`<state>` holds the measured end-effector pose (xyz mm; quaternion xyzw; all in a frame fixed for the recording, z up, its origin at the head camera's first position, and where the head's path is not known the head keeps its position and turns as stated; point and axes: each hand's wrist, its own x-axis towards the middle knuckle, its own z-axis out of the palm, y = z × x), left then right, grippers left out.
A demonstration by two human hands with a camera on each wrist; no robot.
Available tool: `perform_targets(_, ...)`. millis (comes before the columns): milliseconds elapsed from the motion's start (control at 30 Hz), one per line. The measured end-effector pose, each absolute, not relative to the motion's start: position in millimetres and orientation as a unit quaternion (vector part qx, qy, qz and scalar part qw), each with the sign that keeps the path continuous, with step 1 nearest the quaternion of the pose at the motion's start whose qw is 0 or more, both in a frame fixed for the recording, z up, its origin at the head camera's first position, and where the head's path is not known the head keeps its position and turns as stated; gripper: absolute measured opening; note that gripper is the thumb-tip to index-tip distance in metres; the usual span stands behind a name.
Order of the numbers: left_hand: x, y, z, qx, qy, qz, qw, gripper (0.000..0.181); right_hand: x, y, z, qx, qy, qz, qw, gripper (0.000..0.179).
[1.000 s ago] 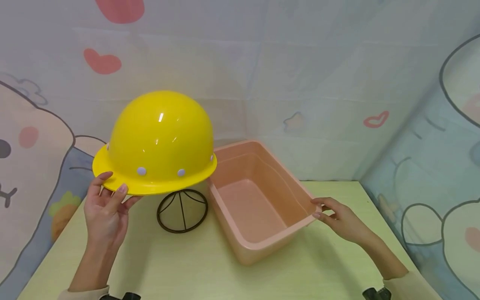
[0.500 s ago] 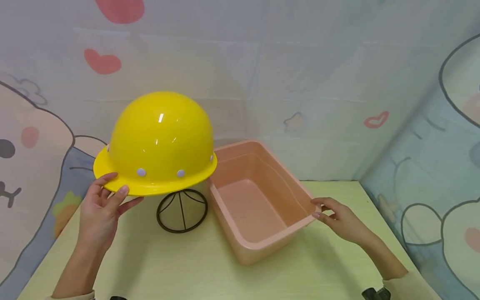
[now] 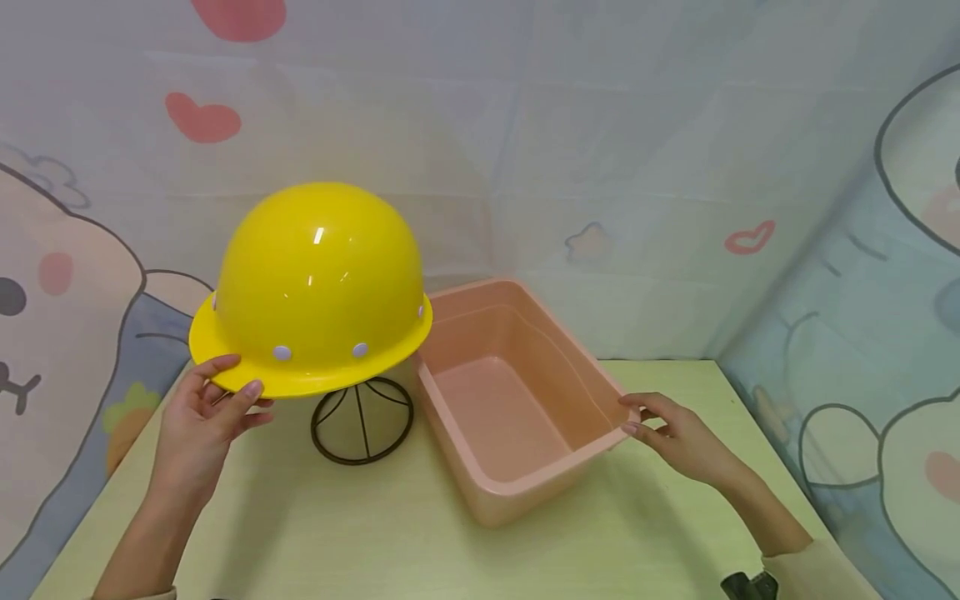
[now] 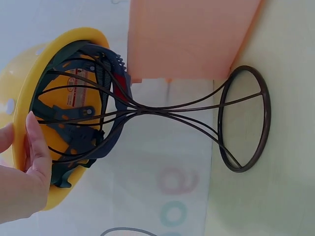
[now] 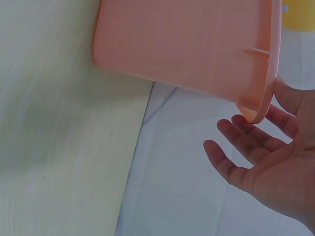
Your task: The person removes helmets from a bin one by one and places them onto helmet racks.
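A yellow hard hat (image 3: 322,275) with white rivets sits over a dark wire stand (image 3: 362,421), its brim tilted down at the front left. My left hand (image 3: 198,425) pinches that brim between thumb and fingers. In the left wrist view the stand's wires (image 4: 147,110) rise into the hat's harness (image 4: 74,118) from a round base on the table. To the right is a pink plastic basin (image 3: 510,417) with nothing in it. At its right corner my right hand (image 3: 678,437) pinches the rim, thumb on one side and fingertips on the other; the remaining fingers are spread below.
Both things stand on a pale wooden table (image 3: 360,533). Behind it hangs a light cloth backdrop (image 3: 637,167) printed with hearts and cartoon animals, which continues along both sides. The basin stands close beside the wire stand.
The hard hat's front brim has dipped slightly, and the left hand has shifted a little right and down with it. The right hand and the basin look still.
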<state>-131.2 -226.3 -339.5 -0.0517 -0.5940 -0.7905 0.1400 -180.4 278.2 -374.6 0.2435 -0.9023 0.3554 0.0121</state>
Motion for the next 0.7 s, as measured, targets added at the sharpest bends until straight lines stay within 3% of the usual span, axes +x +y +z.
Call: perform_targets(700, -134.9, -224.1, -351.1, 0.010, -0.648, -0.752, 0.124, 0.034, -180.3, 278.1, -375.4, 0.245, -0.903, 0.353, 0.019, 0.036)
